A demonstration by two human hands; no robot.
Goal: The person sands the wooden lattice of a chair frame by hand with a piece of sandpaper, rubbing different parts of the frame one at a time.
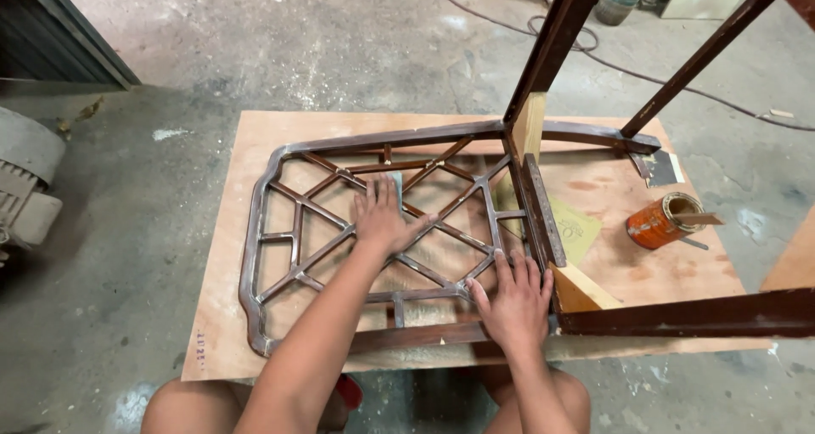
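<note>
A dark brown chair frame point(373, 230) is shown lying on its side on a plywood board point(611, 264), which rests on a grey concrete floor point(170, 60); the latticed back of the chair lies flat on the board, while the legs point(556, 35) are seen rising toward the upper right. The left hand point(382, 217) is laid flat, palm down, on the middle of the lattice, fingers spread wide and nothing enclosed; a small grey piece, seemingly sandpaper point(394, 179), is seen just beyond its fingertips, though whether it is pressed under the fingers cannot be told. The right hand point(512, 301) is likewise placed flat and open, fingers extended side by side, on the lower right corner of the lattice, just beside the seat rail point(543, 213); nothing is gripped by it. A yellowish sheet of sandpaper point(577, 230) is seen on the board to the right of the rail; an orange tin point(658, 222) lies on its side further right, well apart from both hands; a dark scrap point(664, 169) lies near the board's far edge; a cable point(594, 60) is seen trailing across the floor beyond.
</note>
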